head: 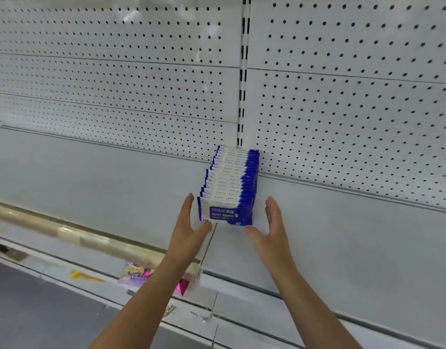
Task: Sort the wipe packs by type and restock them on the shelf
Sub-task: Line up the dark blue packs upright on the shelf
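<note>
Now | wipe packs (229, 187) labelled "75%" | left hand (189, 227), right hand (273, 222): fingers released

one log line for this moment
phase: restock | wipe packs: one blue-white row on shelf, back end at pegboard | left hand: open, at front pack's left edge | right hand: open, right of row

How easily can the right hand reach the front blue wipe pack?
Probably easily, yes: the right hand is open just beside the front blue wipe pack, and only bare shelf lies between them.
</note>
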Available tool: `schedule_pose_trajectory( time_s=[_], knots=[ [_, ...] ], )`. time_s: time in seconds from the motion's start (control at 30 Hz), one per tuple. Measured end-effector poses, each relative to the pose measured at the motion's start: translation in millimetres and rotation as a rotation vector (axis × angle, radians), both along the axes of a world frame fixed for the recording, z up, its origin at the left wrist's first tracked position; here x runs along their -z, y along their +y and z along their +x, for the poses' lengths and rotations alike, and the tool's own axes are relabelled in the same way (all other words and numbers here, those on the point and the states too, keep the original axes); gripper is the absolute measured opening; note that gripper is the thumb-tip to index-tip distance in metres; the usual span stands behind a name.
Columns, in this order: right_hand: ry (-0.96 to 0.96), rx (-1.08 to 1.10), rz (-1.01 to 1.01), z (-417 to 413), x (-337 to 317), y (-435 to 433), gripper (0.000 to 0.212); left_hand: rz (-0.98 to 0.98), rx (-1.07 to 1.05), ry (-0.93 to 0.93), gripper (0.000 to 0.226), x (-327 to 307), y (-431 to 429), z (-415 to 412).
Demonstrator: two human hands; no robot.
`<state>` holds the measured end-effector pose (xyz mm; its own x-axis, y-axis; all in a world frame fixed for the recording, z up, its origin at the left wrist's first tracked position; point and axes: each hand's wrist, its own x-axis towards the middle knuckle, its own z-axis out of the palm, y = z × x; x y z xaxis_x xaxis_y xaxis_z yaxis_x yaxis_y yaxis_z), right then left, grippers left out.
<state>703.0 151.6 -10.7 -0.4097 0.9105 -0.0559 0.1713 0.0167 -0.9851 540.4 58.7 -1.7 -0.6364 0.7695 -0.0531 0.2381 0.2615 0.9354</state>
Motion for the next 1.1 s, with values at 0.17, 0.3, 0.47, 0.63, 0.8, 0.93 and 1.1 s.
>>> schedule_pose_trajectory(
  time_s=[0.17,0.3,0.47,0.63,0.8,0.93,1.1],
  knots=[
    [-0.017,0.043,0.029,35.5,-4.2,-36.9,0.083,0.063,0.112,0.007,0.074,1.3,-31.4,27.7],
    [-0.022,0.127,0.031,77.3,4.5,-80.4,0.080,0.104,0.209,-0.085,0.076,20.0,-64.3,62.0],
    [-0.071,0.232,-0.012,147.5,12.8,-135.3,0.076,0.066,0.332,-0.129,0.072,36.1,-91.9,120.3],
    [-0.087,0.401,-0.010,232.4,8.9,-175.5,0.074,0.050,0.475,-0.176,0.067,37.4,-100.0,201.4],
    [-0.116,0.548,-0.003,341.8,19.3,-210.3,0.072,-0.025,0.629,-0.244,0.073,41.5,-109.7,317.1],
    [-0.073,0.678,-0.049,452.5,30.2,-244.4,0.069,-0.083,0.758,-0.262,0.080,46.0,-120.0,433.8],
    [-0.134,0.777,-0.085,612.0,40.3,-287.1,0.068,-0.127,0.944,-0.272,0.077,52.2,-141.7,597.3]
  ],
)
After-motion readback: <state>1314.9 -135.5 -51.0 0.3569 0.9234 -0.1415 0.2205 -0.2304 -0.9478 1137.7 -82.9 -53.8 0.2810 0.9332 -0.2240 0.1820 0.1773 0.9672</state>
